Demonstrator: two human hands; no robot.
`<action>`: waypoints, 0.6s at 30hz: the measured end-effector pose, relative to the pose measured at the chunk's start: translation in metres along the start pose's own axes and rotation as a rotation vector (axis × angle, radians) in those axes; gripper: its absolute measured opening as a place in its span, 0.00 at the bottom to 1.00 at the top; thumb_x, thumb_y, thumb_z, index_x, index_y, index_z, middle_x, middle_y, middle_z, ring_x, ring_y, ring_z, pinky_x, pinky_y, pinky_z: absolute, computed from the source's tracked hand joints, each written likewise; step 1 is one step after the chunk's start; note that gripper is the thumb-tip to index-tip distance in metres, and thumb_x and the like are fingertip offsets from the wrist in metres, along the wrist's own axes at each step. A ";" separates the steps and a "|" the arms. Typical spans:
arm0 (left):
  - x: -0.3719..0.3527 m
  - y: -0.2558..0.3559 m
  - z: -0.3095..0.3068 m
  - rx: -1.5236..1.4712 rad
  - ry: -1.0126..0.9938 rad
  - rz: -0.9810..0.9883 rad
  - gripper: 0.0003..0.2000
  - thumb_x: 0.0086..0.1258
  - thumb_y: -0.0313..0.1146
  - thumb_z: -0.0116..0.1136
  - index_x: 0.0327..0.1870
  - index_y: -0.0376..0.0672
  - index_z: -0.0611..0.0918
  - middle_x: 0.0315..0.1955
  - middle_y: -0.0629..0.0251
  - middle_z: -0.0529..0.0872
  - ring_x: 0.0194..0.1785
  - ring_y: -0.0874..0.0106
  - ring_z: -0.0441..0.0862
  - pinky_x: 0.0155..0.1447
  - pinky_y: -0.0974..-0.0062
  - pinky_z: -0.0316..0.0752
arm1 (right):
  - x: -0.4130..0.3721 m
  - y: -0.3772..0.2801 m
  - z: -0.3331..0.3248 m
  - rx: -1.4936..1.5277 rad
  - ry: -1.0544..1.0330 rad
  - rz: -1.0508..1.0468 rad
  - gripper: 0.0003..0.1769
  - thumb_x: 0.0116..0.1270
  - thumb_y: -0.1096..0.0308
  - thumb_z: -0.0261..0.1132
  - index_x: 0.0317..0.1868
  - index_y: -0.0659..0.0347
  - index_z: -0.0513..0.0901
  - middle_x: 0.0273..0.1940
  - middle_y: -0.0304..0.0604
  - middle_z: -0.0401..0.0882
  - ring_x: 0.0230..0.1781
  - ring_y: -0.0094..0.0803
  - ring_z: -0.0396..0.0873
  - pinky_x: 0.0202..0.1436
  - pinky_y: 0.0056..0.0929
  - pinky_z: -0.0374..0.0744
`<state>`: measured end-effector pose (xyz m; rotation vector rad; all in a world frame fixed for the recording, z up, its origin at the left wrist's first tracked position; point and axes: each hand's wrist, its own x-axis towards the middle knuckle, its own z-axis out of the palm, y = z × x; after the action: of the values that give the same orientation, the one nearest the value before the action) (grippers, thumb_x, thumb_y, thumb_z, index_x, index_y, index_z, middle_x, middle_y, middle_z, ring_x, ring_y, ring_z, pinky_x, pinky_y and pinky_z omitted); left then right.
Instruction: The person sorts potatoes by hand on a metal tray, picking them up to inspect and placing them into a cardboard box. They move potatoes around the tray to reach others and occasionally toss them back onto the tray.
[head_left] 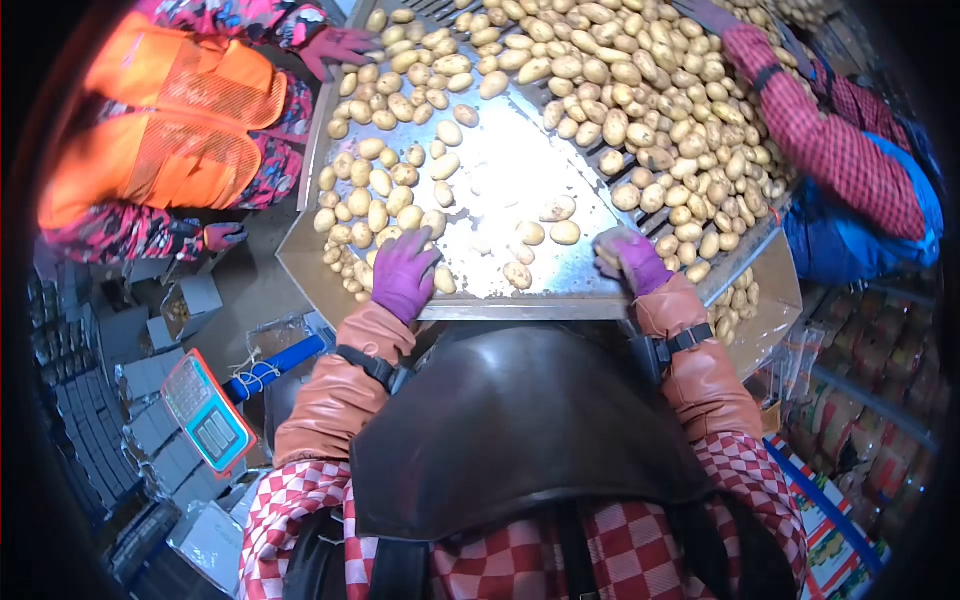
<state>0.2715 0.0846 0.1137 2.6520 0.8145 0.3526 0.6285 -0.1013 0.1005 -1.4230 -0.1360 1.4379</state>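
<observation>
My left hand point(405, 272), in a purple glove, lies with its fingers apart against the near potatoes point(409, 217) on the left of the metal sorting table point(500, 190). One potato point(444, 279) sits just right of its fingers. At the table's near right corner is my right hand point(634, 260), gloved the same way, its fingers curled inward. What it holds, if anything, I cannot make out. Between my hands several loose potatoes point(530, 233) are scattered on the shiny surface.
A large heap of potatoes point(640, 80) covers the slatted rack at right. One co-worker in an orange vest point(170, 110) stands left, a gloved hand point(338, 48) at the rim; another in checked sleeves point(840, 160) reaches in from the right. Cardboard point(310, 265) flanks the table. A scale point(208, 412) stands lower left.
</observation>
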 end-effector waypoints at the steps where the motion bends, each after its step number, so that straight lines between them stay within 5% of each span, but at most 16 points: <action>1: -0.010 -0.004 0.007 -0.029 0.084 -0.081 0.12 0.55 0.34 0.63 0.41 0.47 0.83 0.50 0.60 0.80 0.52 0.54 0.76 0.53 0.54 0.70 | 0.013 -0.003 -0.007 -0.073 0.008 -0.016 0.09 0.65 0.67 0.67 0.42 0.61 0.80 0.28 0.39 0.78 0.27 0.27 0.77 0.27 0.25 0.75; 3: -0.018 0.001 0.010 -0.058 0.143 -0.147 0.09 0.54 0.32 0.62 0.38 0.47 0.83 0.45 0.59 0.80 0.47 0.54 0.78 0.48 0.56 0.72 | 0.026 -0.028 0.014 -0.355 0.020 -0.184 0.07 0.67 0.66 0.65 0.34 0.59 0.77 0.23 0.33 0.74 0.22 0.22 0.73 0.22 0.20 0.69; 6: -0.018 0.008 0.008 -0.073 0.166 -0.210 0.08 0.55 0.32 0.61 0.36 0.47 0.84 0.37 0.58 0.79 0.42 0.54 0.79 0.44 0.58 0.73 | 0.052 -0.045 0.053 -1.346 0.116 -0.608 0.20 0.58 0.65 0.66 0.52 0.56 0.81 0.39 0.51 0.81 0.44 0.45 0.82 0.48 0.38 0.79; 8: -0.015 0.008 0.004 -0.064 0.137 -0.249 0.08 0.56 0.33 0.61 0.36 0.47 0.84 0.37 0.59 0.80 0.42 0.54 0.79 0.44 0.58 0.73 | 0.062 -0.041 0.088 -1.722 -0.080 -0.228 0.29 0.54 0.61 0.67 0.59 0.49 0.79 0.50 0.58 0.79 0.56 0.52 0.77 0.59 0.43 0.76; 12: -0.008 0.005 -0.004 -0.127 -0.028 -0.390 0.10 0.60 0.36 0.61 0.41 0.50 0.86 0.44 0.56 0.85 0.46 0.54 0.82 0.52 0.59 0.77 | 0.077 -0.024 0.092 -1.546 -0.144 -0.327 0.31 0.54 0.55 0.70 0.61 0.48 0.78 0.48 0.56 0.82 0.49 0.53 0.81 0.54 0.42 0.78; 13: -0.007 0.001 -0.002 -0.167 -0.024 -0.435 0.09 0.60 0.36 0.60 0.40 0.49 0.86 0.40 0.56 0.85 0.44 0.54 0.82 0.49 0.59 0.77 | 0.080 -0.017 0.077 -1.395 -0.226 -0.441 0.28 0.61 0.52 0.68 0.58 0.54 0.78 0.45 0.51 0.84 0.40 0.46 0.83 0.46 0.37 0.81; 18: 0.036 0.010 -0.023 -0.280 0.083 -0.430 0.12 0.65 0.39 0.55 0.44 0.48 0.84 0.33 0.55 0.85 0.38 0.57 0.84 0.45 0.65 0.78 | 0.016 -0.024 0.056 -0.030 -0.359 0.055 0.24 0.77 0.49 0.52 0.54 0.64 0.74 0.42 0.48 0.80 0.26 0.24 0.75 0.26 0.22 0.73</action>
<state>0.2980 0.1033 0.1432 2.1476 1.2295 0.4266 0.6032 -0.0483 0.1230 -1.1882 -0.3481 1.7335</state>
